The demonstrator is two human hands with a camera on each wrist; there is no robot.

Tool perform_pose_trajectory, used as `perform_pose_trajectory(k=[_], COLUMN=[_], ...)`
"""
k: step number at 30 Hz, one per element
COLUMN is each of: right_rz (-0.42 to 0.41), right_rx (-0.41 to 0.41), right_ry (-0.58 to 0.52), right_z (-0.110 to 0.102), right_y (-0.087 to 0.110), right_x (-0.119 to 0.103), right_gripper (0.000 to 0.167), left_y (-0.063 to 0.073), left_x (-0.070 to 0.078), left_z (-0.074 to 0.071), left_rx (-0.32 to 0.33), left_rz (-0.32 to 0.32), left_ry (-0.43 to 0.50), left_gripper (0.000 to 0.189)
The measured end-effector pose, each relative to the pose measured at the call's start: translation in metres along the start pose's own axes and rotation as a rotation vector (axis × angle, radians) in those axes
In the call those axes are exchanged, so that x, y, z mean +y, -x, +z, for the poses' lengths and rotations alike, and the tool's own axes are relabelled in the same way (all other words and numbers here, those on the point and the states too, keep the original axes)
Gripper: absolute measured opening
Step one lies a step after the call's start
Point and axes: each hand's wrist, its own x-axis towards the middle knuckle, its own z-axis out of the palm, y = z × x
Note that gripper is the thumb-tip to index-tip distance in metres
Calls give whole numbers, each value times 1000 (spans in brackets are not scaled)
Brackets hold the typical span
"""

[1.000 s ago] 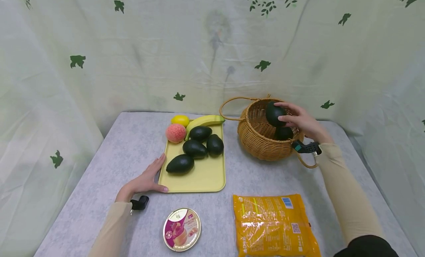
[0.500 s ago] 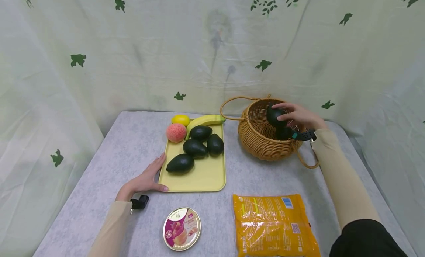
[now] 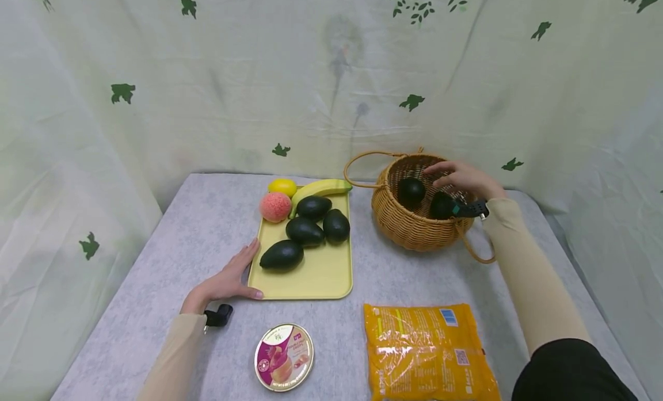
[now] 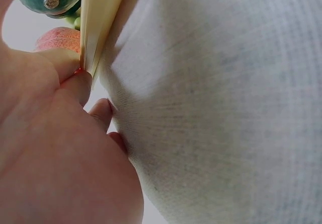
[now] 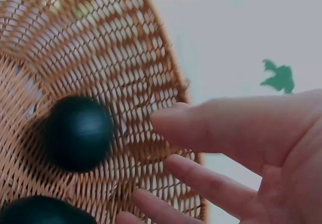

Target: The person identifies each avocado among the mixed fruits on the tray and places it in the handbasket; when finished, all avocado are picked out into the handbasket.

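Note:
My left hand [image 3: 225,283] lies spread at the near left corner of a yellow tray [image 3: 311,283], fingers against its left side and thumb at its front edge. Several dark green avocados [image 3: 281,255] sit on the tray, with a pink textured peach-like fruit [image 3: 275,207], a lemon [image 3: 282,187] and a banana [image 3: 322,188] toward its far end. Over the wicker basket [image 3: 414,234] is my right hand [image 3: 466,179], its fingers extended and holding nothing. Inside the basket lie an avocado [image 5: 79,133] and a second avocado [image 5: 45,213], both apart from the fingers.
A round candy tin [image 3: 284,358] stands near the front of the table. To its right lies an orange plastic package [image 3: 427,352]. One basket handle [image 3: 357,159] sticks out left toward the banana. A pale leaf-print curtain [image 3: 331,73] hangs behind the table.
My right hand has let go of an avocado, which now sits lower and further left inside the basket. The fingers have spread. My left hand keeps its place at the tray.

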Motion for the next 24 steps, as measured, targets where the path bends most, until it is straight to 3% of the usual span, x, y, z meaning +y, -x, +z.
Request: perform_pose_trajectory(k=[8, 14, 24], right_rz=[-118, -236, -386], right_rx=[18, -40, -170], right_ry=[-151, -347, -416], right_z=[13, 35, 89], right_y=[19, 29, 17], right_x=[-17, -40, -66], right_gripper=[44, 43, 46], left_y=[0, 1, 0], left_x=[0, -2, -3], left_z=[-1, -1, 1], left_rx=[-8, -4, 1], left_rz=[-21, -22, -12], left_ry=[-9, -4, -3], left_gripper=[120, 120, 120])
